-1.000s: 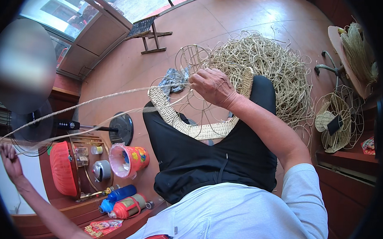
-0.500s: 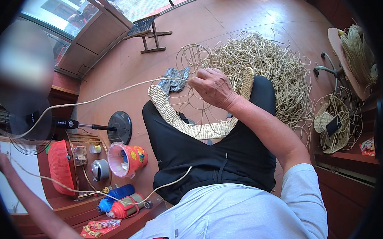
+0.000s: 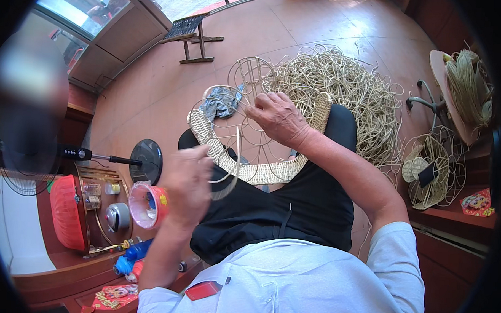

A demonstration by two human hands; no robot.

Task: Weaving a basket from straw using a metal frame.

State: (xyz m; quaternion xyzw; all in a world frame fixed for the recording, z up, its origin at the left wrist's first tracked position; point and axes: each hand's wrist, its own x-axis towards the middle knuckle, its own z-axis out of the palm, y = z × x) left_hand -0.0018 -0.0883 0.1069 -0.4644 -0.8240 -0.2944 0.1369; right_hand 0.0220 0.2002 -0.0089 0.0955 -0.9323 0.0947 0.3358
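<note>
Across my lap lies a wire frame (image 3: 265,151) with a pale woven straw band (image 3: 272,172) forming a U along its near and side edges. My right hand (image 3: 279,118) is closed, fingers pinched on the frame's wires at the middle of its far side. My left hand (image 3: 188,179) hovers over my left thigh, left of the band, smeared by motion, so its grip is unclear. Close to its fingers a strand of straw cord (image 3: 238,156) curves up toward the frame. Round wire loops (image 3: 252,74) stick out at the far end.
A large heap of loose straw cord (image 3: 346,93) covers the floor beyond my right knee. Grey crumpled plastic (image 3: 222,103) lies past the frame. At left are a fan base (image 3: 146,161), a pink bucket (image 3: 149,205) and a red mesh cover (image 3: 68,213). Another wire-and-straw piece (image 3: 429,174) rests at right.
My left hand has come in from the far left edge to beside the frame. The long cord stretched out to the left is no longer there. My right hand stays at the wires.
</note>
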